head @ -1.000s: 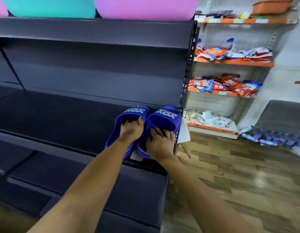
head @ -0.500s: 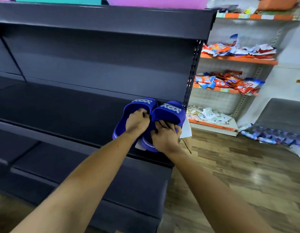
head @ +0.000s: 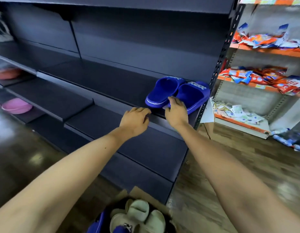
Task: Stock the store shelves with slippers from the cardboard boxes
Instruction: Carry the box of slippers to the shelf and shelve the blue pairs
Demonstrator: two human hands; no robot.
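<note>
A pair of blue slippers (head: 176, 93) with white lettering lies side by side at the right end of a dark grey shelf (head: 98, 84). My right hand (head: 177, 111) hovers just in front of them, its straight fingertips touching the heel edges. My left hand (head: 135, 121) is off the slippers, fingers loosely bent over the shelf's front edge, holding nothing. At the bottom, a cardboard box (head: 137, 214) on the floor holds several cream and blue slippers.
Further dark shelves (head: 125, 145) step out below. Pink basins (head: 16, 106) sit on lower shelves at the left. An orange rack (head: 263, 51) with snack packets stands to the right. Wood-look floor (head: 229, 165) lies beyond the shelf end.
Both hands have let go of the blue slippers and drawn back toward the shelf edge. The slippers stay on the shelf. The view has tilted down, and the cardboard box now shows.
</note>
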